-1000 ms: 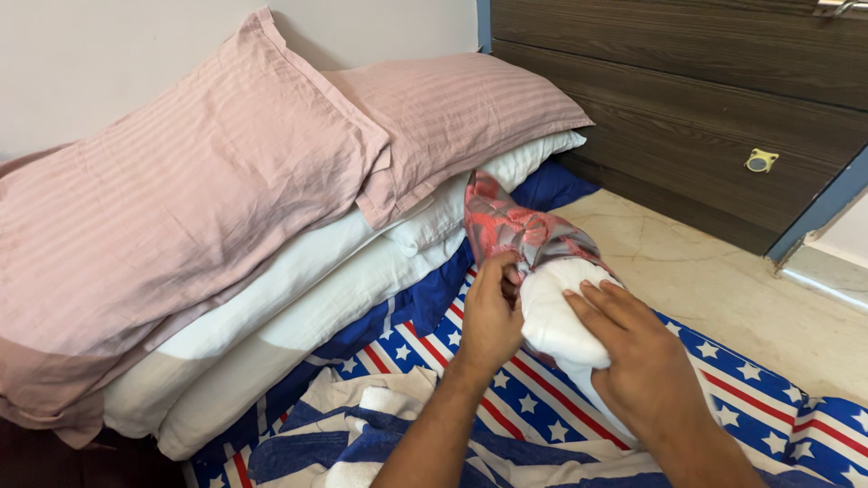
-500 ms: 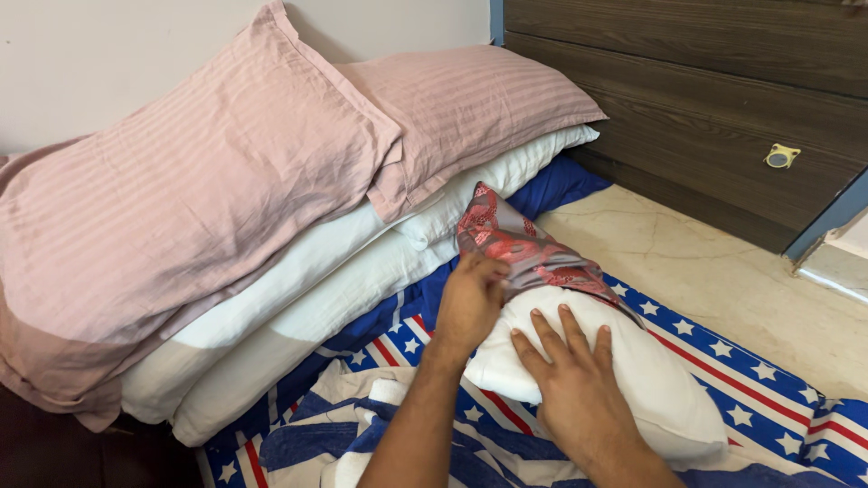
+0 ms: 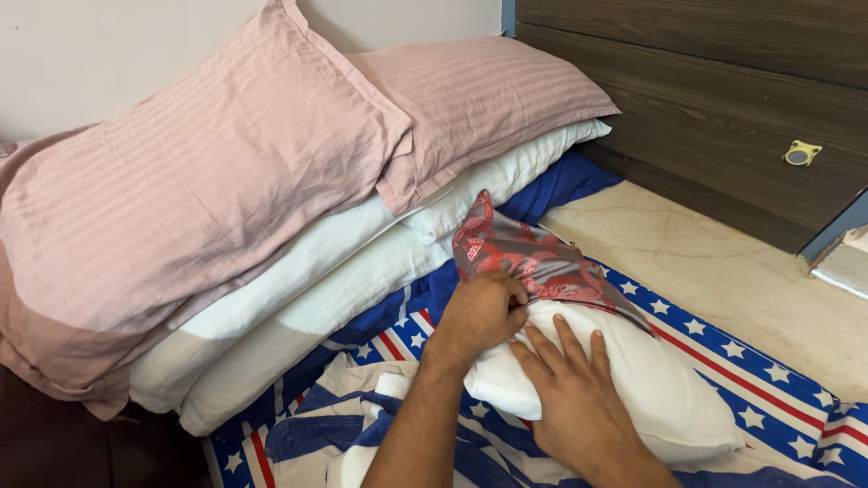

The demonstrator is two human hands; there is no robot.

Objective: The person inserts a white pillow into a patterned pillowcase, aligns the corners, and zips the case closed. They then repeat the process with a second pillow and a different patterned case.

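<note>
— Where's the cushion?
— White cushion lies near-right on the starred sheet, long axis running right. Left hand fingers pinch the red cover at its far end; right hand presses flat, fingers spread.

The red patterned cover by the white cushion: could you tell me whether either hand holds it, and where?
The left hand grips the red patterned cover at its open edge; the right hand only presses flat on the white cushion.

Star-stripe sheet w/ stacked pillows, white cushion.
</note>
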